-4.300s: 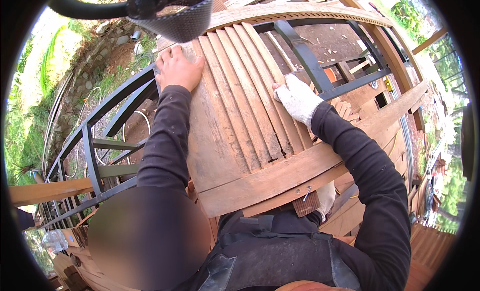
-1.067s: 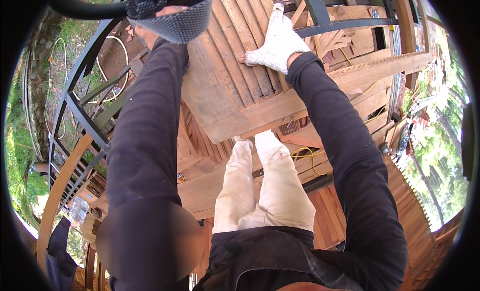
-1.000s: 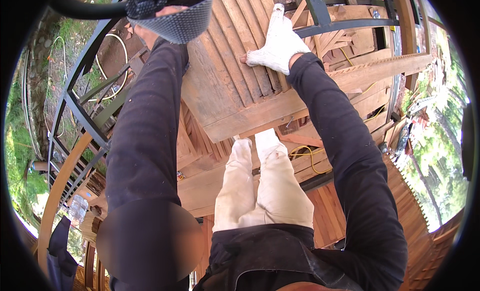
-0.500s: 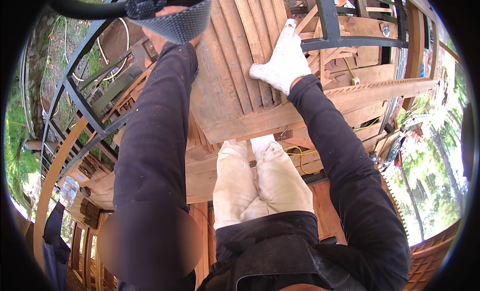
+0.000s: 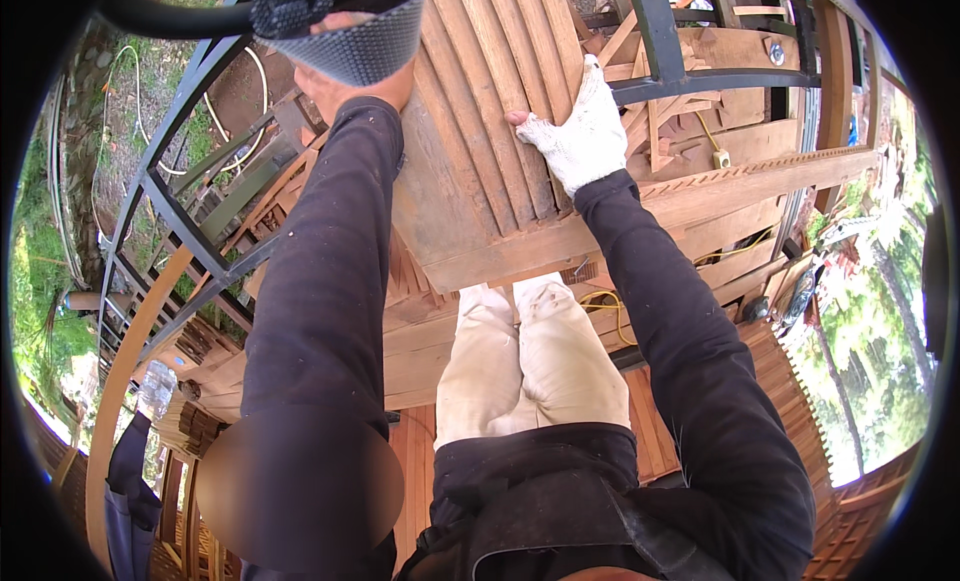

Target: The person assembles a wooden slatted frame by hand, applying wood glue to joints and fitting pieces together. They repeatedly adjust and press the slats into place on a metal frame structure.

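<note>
Across the upper middle of the view, a slatted wooden panel (image 5: 440, 201) lies between the two hands, its narrow slats (image 5: 495, 91) running up and slightly leftward to the top edge, where it passes out of sight. A plain rail (image 5: 515, 253) closes its near end, just above the knees of the pale trousers (image 5: 530, 366). The left hand (image 5: 335, 89), bare, is by the panel's left edge; a grey strap (image 5: 350, 41) covers most of it, so its grip cannot be told. The right hand (image 5: 585, 136), in a white glove, rests at the right edge, its bare thumb tip on the slats and forefinger stretched up along the side; thumb and forefinger are spread wide, but whether the other fingers close under the edge cannot be made out. Both arms reach forward in dark sleeves (image 5: 320, 291). To the right stands a dark frame (image 5: 655, 41), with wood scraps (image 5: 690, 106) below it and a notched board (image 5: 760, 189) slanting away from the right wrist. Another dark frame (image 5: 185, 221) curves along the left. A yellow cord (image 5: 618, 316) loops beside the trousers, and a clear bottle (image 5: 157, 386) stands at the far left, above a dark cloth (image 5: 130, 481).
</note>
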A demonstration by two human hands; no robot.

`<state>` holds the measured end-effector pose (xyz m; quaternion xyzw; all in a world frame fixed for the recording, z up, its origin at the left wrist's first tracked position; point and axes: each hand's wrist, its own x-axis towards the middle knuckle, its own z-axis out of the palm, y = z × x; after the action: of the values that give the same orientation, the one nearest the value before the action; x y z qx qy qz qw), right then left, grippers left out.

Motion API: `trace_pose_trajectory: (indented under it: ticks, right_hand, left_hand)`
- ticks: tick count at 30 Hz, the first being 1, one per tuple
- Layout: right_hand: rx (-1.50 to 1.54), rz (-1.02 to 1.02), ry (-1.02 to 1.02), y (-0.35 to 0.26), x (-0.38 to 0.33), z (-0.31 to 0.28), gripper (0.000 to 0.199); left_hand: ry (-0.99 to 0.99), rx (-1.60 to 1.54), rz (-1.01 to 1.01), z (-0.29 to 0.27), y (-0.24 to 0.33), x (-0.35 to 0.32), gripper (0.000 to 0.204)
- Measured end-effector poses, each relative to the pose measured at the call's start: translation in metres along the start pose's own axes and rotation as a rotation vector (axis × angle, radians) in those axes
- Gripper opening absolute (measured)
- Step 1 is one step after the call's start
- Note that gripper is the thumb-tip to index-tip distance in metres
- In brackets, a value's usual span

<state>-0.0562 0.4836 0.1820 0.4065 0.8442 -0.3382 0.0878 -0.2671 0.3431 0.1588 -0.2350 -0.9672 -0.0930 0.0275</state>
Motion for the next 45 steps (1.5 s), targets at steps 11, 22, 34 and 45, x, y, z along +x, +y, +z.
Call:
trace_pose_trajectory:
  ticks: [11, 22, 34, 45]
  right_hand:
    - [0.177, 0.123, -0.184, -0.016, 0.017, -0.024, 0.136]
    - [-0.097, 0.161, -0.149, -0.024, 0.016, -0.023, 0.139]
    - [0.063, -0.003, -0.160, 0.000, 0.007, -0.032, 0.127]
    - [-0.256, 0.013, -0.188, -0.022, -0.035, -0.023, 0.132]
  left_hand:
    - [0.009, -0.011, -0.017, -0.005, 0.005, 0.004, 0.075]
    - [-0.002, -0.013, -0.033, -0.005, 0.008, 0.005, 0.077]
    - [-0.020, -0.007, -0.047, -0.007, 0.009, 0.007, 0.077]
    - [-0.021, -0.038, -0.062, -0.007, 0.008, 0.009, 0.077]
